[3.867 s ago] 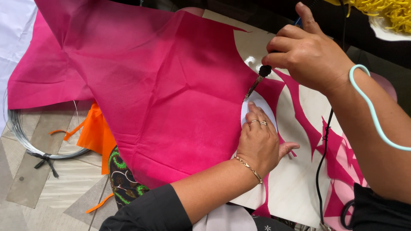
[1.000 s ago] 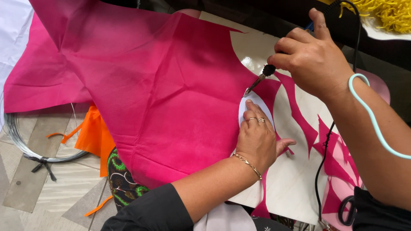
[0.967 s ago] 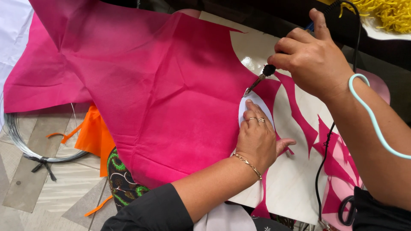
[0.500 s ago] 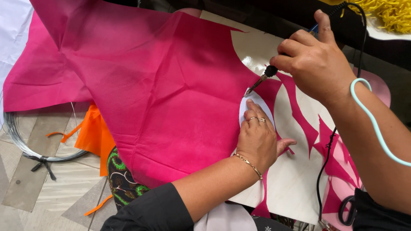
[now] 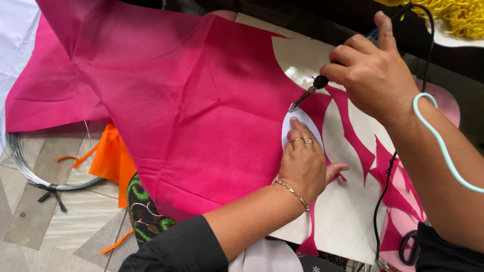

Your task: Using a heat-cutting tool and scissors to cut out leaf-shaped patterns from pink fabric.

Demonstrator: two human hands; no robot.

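Observation:
A large sheet of bright pink fabric (image 5: 191,100) lies spread over a pale board (image 5: 343,211). My left hand (image 5: 305,163), with rings and a gold bracelet, presses flat on a white oval template (image 5: 302,123) at the fabric's right edge. My right hand (image 5: 373,75) grips a corded hot cutting tool (image 5: 310,90); its metal tip touches the fabric just above the template. A pale blue band circles my right wrist.
Pink offcuts (image 5: 363,146) lie scattered on the board. Black-handled scissors (image 5: 411,247) rest at the lower right. A coil of wire (image 5: 30,171), orange fabric (image 5: 113,158) and a green patterned cloth (image 5: 143,211) lie at the left. Yellow fringe (image 5: 461,17) sits top right.
The tool tip has crept a little along the top of the template. My right hand has shifted slightly up and to the right. My left hand stays pressed in place.

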